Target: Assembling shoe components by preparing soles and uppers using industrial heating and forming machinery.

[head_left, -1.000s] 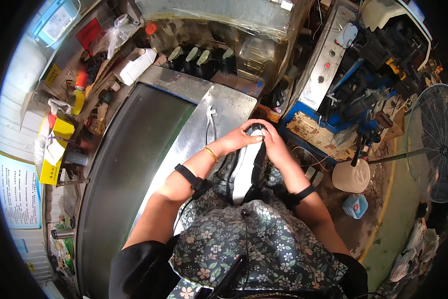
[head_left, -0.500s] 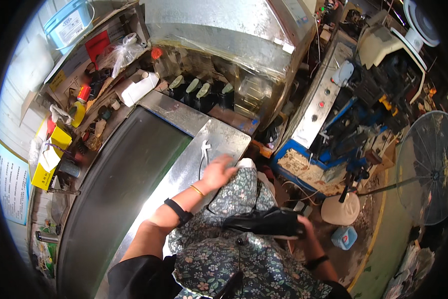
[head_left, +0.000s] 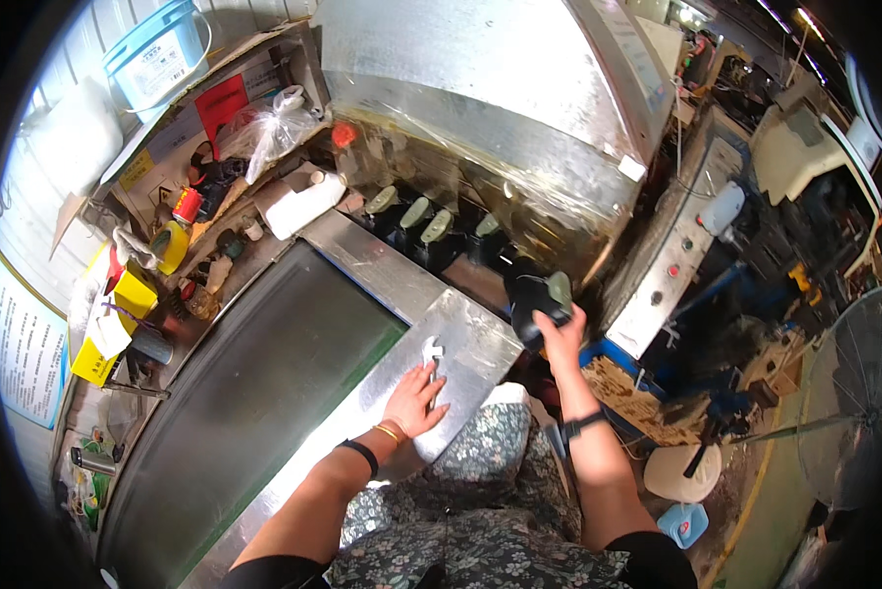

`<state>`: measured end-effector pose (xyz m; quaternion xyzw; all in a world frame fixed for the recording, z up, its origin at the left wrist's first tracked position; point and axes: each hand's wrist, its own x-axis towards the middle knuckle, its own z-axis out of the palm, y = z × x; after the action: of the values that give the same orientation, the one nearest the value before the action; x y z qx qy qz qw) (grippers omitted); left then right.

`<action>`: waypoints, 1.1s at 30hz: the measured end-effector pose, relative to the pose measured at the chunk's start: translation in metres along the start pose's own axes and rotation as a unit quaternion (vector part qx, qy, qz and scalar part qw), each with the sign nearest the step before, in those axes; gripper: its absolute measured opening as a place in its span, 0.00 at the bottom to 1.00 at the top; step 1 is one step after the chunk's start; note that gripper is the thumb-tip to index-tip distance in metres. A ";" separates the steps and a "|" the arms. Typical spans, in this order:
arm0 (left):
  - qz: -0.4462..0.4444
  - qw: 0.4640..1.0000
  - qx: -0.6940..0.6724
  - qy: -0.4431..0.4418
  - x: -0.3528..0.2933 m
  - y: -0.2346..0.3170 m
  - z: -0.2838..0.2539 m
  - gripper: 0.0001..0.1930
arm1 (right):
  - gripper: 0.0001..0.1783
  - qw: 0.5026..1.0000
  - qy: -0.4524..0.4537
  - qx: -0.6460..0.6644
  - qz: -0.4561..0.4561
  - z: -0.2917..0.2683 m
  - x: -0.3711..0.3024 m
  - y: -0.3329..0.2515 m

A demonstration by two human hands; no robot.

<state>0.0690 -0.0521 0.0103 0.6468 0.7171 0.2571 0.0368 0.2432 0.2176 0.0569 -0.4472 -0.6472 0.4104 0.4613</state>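
Shoe (head_left: 537,299): black, low-cut, with a pale greenish insert showing at its top; held up in the right hand (head_left: 561,332), fingers closed round its underside, near a row of like black shoes (head_left: 431,231) under the big foil-wrapped hood (head_left: 490,88). Steel table (head_left: 362,265): shiny, bare rim. Left hand (head_left: 413,400): flat, fingers spread, resting on the steel beside a small wrench (head_left: 431,351), gripping nothing.
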 end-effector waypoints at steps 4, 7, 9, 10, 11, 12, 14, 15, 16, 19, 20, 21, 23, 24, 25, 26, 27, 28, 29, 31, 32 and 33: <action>-0.009 1.000 0.000 -0.013 0.000 0.000 -0.003 0.27 | 0.47 0.917 -0.196 -0.336 0.091 0.083 0.076 0.024; -0.010 1.000 -0.014 -0.010 0.001 -0.002 -0.004 0.28 | 0.39 0.981 0.020 -0.183 0.068 0.130 0.087 0.022; -0.022 0.999 -0.010 -0.031 0.003 -0.002 -0.005 0.28 | 0.35 0.968 -0.023 -0.203 -0.148 0.156 0.064 0.015; -0.022 0.999 -0.014 -0.029 0.004 -0.003 -0.006 0.28 | 0.31 0.937 -0.103 -0.176 -0.282 0.169 0.051 0.010; -0.032 0.999 -0.015 -0.037 0.004 -0.003 -0.006 0.28 | 0.30 0.851 -0.260 -0.285 -0.356 0.182 0.046 0.006; -0.027 0.999 -0.014 -0.037 0.005 -0.004 -0.006 0.28 | 0.27 0.802 -0.358 -0.224 -0.422 0.196 0.043 0.002; -0.027 0.999 -0.006 -0.038 0.005 -0.005 -0.007 0.28 | 0.30 0.747 -0.401 -0.265 -0.460 0.221 0.052 -0.003; -0.034 0.998 -0.013 -0.051 0.005 -0.005 -0.007 0.28 | 0.32 0.708 -0.405 -0.297 -0.496 0.230 0.062 -0.004; -0.037 0.997 -0.017 -0.061 0.005 -0.005 -0.007 0.29 | 0.34 0.671 -0.400 -0.322 -0.535 0.238 0.077 -0.003; -0.045 0.996 -0.031 -0.063 0.004 -0.007 -0.006 0.29 | 0.36 0.572 -0.419 -0.463 -0.532 0.256 0.116 -0.001; -0.045 0.997 -0.030 -0.058 0.003 -0.007 -0.006 0.28 | 0.36 0.551 -0.449 -0.497 -0.498 0.262 0.125 -0.001; -0.054 0.996 -0.032 -0.056 0.003 -0.008 -0.005 0.28 | 0.34 0.580 -0.394 -0.530 -0.478 0.269 0.132 -0.002; -0.048 0.996 -0.049 -0.052 0.003 -0.009 -0.005 0.29 | 0.29 0.602 -0.378 -0.611 -0.348 0.285 0.135 -0.004; -0.054 0.996 -0.049 -0.049 0.003 -0.009 -0.005 0.29 | 0.26 0.645 -0.339 -0.606 -0.320 0.294 0.134 -0.006; -0.053 0.996 -0.049 -0.057 0.003 -0.010 -0.006 0.29 | 0.25 0.658 -0.349 -0.554 -0.372 0.302 0.129 -0.006; -0.052 0.995 -0.050 -0.065 0.003 -0.010 -0.006 0.29 | 0.24 0.676 -0.306 -0.503 -0.443 0.310 0.126 -0.005; -0.046 0.996 -0.051 -0.050 0.003 -0.010 -0.006 0.29 | 0.23 0.666 -0.337 -0.393 -0.538 0.315 0.122 -0.004; -0.049 0.995 -0.051 -0.065 0.003 -0.011 -0.006 0.29 | 0.23 0.610 -0.343 -0.335 -0.631 0.320 0.119 -0.002; -0.049 0.995 -0.053 -0.072 0.003 -0.011 -0.007 0.29 | 0.25 0.570 -0.340 -0.429 -0.613 0.322 0.119 0.000; -0.049 0.994 -0.052 -0.082 0.003 -0.012 -0.008 0.30 | 0.28 0.482 -0.336 -0.548 -0.595 0.330 0.120 0.001; -0.061 0.993 -0.050 -0.089 0.003 -0.013 -0.008 0.30 | 0.30 0.450 -0.335 -0.592 -0.579 0.336 0.122 0.000; -0.059 0.992 -0.062 -0.089 0.002 -0.014 -0.008 0.30 | 0.31 0.393 -0.331 -0.668 -0.538 0.343 0.122 -0.001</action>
<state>0.0532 -0.0529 0.0124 0.6204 0.7301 0.2399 0.1562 -0.1088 0.2937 0.0046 0.0005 -0.9222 -0.3706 -0.1106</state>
